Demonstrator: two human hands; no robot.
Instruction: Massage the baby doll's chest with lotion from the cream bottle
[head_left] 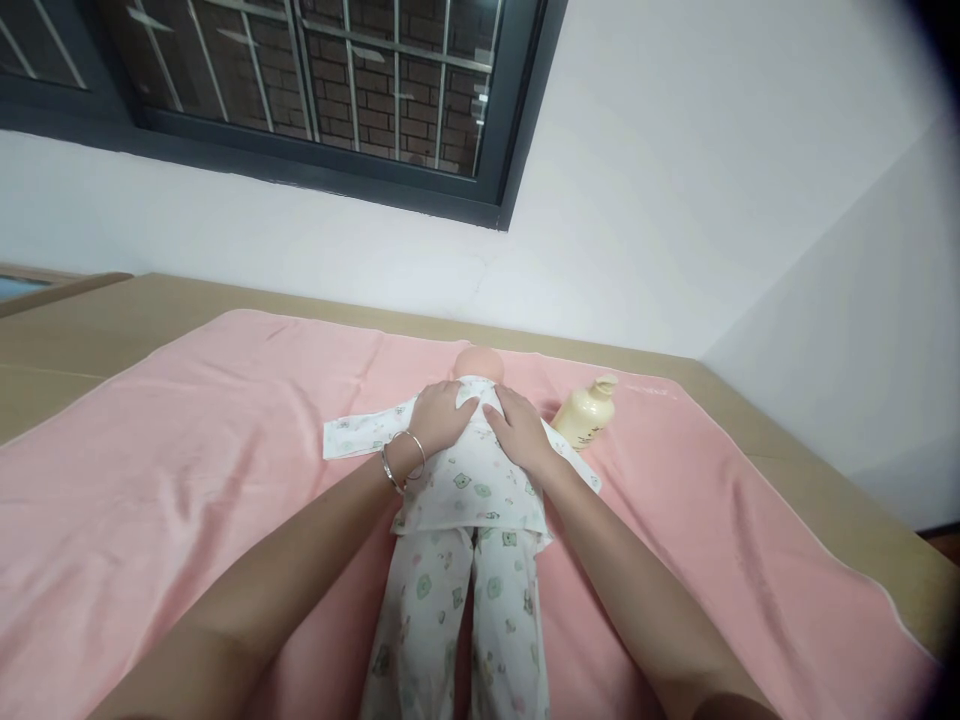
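A baby doll [480, 362] with a smooth bald head lies stretched out, dressed in a white printed top [472, 485] and matching trousers [506, 610]. My left hand [442, 418] rests flat on the left side of the doll's upper body, fingers towards its shoulder. On the other side, my right hand [520, 427] lies flat in the same way. The two thumbs point at each other with a small gap between them. One sleeve [360, 435] sticks out to the left; the right sleeve slants down partly behind my right forearm. The doll's face cannot be seen.
A pale yellow pump bottle [585, 415] leans or lies just right of the doll. Under everything is a pink cloth [247, 400] with folds, spread over a tan surface [67, 325]. A white wall [637, 180] and a dark-framed barred window [502, 150] stand behind.
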